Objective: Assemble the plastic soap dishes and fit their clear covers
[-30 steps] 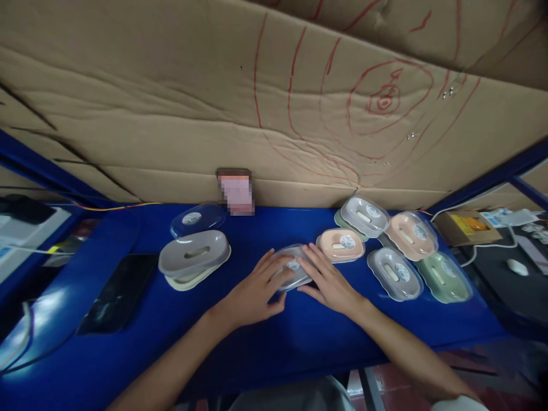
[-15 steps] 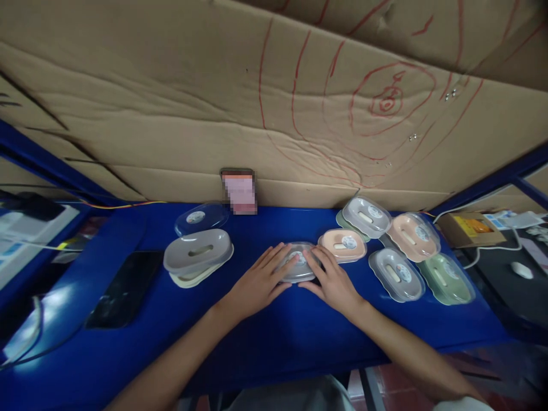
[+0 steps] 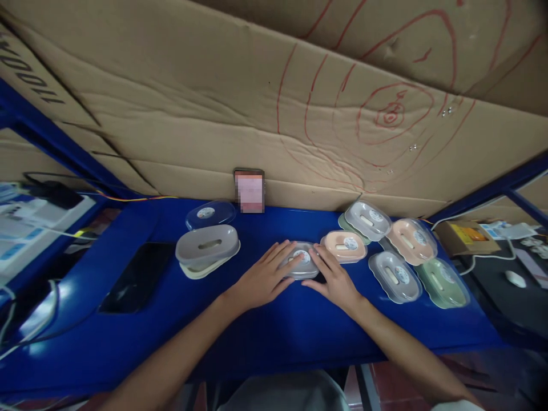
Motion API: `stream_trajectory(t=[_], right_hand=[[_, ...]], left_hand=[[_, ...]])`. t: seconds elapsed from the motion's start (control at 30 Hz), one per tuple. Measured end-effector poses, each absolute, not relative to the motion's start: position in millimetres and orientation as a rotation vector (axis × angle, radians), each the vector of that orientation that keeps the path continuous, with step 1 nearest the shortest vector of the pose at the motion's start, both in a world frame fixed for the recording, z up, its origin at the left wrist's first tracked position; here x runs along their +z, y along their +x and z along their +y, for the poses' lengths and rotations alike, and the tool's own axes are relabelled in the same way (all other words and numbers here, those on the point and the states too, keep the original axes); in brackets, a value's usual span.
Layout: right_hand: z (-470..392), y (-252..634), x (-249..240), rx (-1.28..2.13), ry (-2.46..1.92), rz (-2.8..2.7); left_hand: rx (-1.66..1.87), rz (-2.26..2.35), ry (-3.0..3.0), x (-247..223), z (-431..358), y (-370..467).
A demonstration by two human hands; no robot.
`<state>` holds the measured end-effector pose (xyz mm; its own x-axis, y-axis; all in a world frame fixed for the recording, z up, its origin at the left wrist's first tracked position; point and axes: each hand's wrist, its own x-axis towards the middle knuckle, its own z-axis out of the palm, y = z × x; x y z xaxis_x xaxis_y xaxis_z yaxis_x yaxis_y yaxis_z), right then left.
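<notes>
Between my two hands, on the blue table (image 3: 257, 348), lies a grey dish with a clear lid (image 3: 299, 264). My left hand (image 3: 266, 274) rests its fingers on the lid's left side and top, with the thumb at the near edge. On the right side, my right hand (image 3: 336, 278) touches the same lid with its fingers spread. Just beyond my right hand sits a peach lidded dish (image 3: 346, 245). Left of my hands, a grey dish without a lid (image 3: 208, 246) lies on a cream piece (image 3: 205, 268), and a loose clear lid (image 3: 209, 216) is behind it.
Several lidded dishes in grey, peach and green (image 3: 445, 282) stand at the right. A black phone (image 3: 136, 278) lies at the left, another phone (image 3: 250, 192) leans on the cardboard wall (image 3: 192, 137). Cables run along the left; a small box (image 3: 464, 234) is far right.
The camera view has shifted slightly, so the whole scene sits a little differently. My hands stay on the clear-lidded grey dish.
</notes>
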<state>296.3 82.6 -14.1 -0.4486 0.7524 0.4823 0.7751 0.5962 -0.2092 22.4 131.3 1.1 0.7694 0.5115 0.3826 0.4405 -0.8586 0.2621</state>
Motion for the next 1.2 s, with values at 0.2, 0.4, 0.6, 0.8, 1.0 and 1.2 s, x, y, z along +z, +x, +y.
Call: stream_trajectory(t=[0.2, 0.4, 0.6, 0.8, 1.0, 1.2], right_hand=[[86, 297, -14, -0.038, -1.222, -2.360], [83, 288, -13, -0.259, -1.176, -2.455], [89, 274, -1, -0.239, -1.280, -2.475], [88, 262, 8, -0.179, -1.301, -2.389], [69, 249, 9, -0.050, -0.987, -2.636], [77, 266, 11, 0.103, -0.949, -2.529]], left_hand=[[0.666, 0.762, 2.796, -1, 134, 23], [0.623, 0.872, 2.827, 1, 138, 23], [0.667, 1.201, 2.835, 33, 128, -10], [0.766, 1.969, 2.576, 30, 100, -87], [0.681, 1.522, 2.781, 3, 69, -59], [0.671, 1.329, 2.824, -1, 58, -1]])
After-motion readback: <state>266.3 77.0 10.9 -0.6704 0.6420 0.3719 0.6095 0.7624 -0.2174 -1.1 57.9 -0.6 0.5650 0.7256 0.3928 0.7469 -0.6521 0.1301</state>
